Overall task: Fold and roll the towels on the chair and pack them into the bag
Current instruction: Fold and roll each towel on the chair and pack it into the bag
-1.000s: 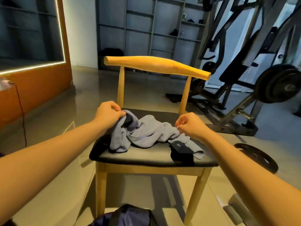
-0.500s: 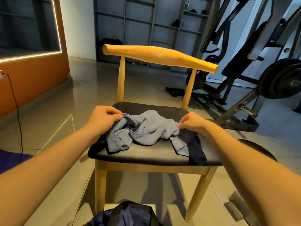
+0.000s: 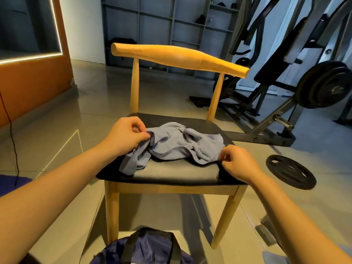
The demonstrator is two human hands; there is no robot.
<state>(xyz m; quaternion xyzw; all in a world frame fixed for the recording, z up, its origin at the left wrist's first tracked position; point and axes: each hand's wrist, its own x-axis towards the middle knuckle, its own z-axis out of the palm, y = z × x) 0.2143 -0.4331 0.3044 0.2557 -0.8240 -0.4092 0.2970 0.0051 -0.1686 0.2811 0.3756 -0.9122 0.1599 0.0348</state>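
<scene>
The left hand (image 3: 126, 135) pinches the left end of the crumpled towel (image 3: 177, 147). The towel lies on the chair (image 3: 171, 173) seat. The right hand (image 3: 237, 161) pinches its right edge. The bag (image 3: 144, 248) sits on the floor below.

— What sort of place is this?
— A gym. Right of the wooden chair (image 3: 179, 60) stands a weight machine (image 3: 285, 54) loaded with a black plate (image 3: 323, 84); another weight plate (image 3: 290, 172) lies on the tiled floor (image 3: 57, 134) beside it.
— And behind the chair?
— Grey cubby shelving (image 3: 171, 20) along the wall.
</scene>
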